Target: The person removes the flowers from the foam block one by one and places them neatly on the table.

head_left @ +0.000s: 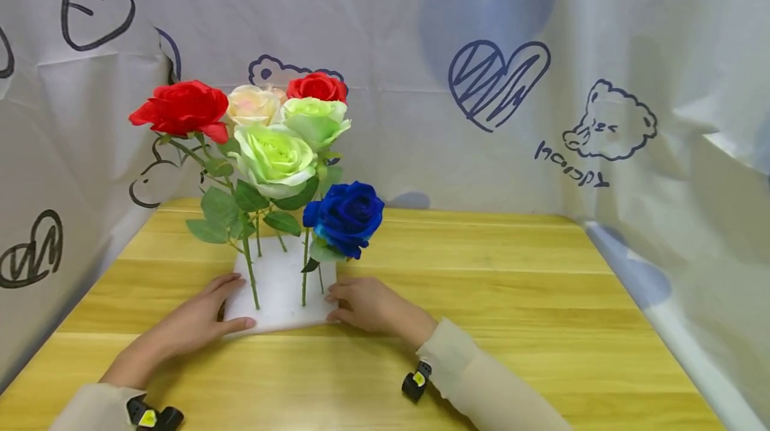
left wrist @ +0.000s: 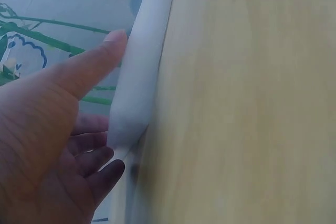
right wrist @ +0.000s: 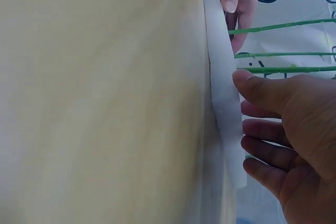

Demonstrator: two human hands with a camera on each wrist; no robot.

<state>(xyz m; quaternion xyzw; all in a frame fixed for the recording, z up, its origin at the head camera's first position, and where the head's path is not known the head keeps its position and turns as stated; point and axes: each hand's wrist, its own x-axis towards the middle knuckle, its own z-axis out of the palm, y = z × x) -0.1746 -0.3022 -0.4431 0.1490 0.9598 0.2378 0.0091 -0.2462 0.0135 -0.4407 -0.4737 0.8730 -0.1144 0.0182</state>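
Note:
A white foam board [head_left: 279,321] lies on the wooden table with several artificial roses standing upright in it. My left hand [head_left: 201,314] touches the board's left side, its thumb [left wrist: 107,51] at the near edge and its fingers spread along the side. On the opposite side, my right hand [head_left: 373,307] rests its fingertips against the right edge, thumb [right wrist: 257,87] by the near corner. A blue rose [head_left: 349,217] leans out over the right hand. Two pale green roses [head_left: 277,157] stand mid-board, with a red rose [head_left: 186,109] at left.
Behind the green blooms are a cream rose [head_left: 252,105] and another red rose [head_left: 317,87]. The wooden table [head_left: 511,297] extends right and toward me. White cloth [head_left: 385,30] with drawn hearts and animals encloses the back and sides.

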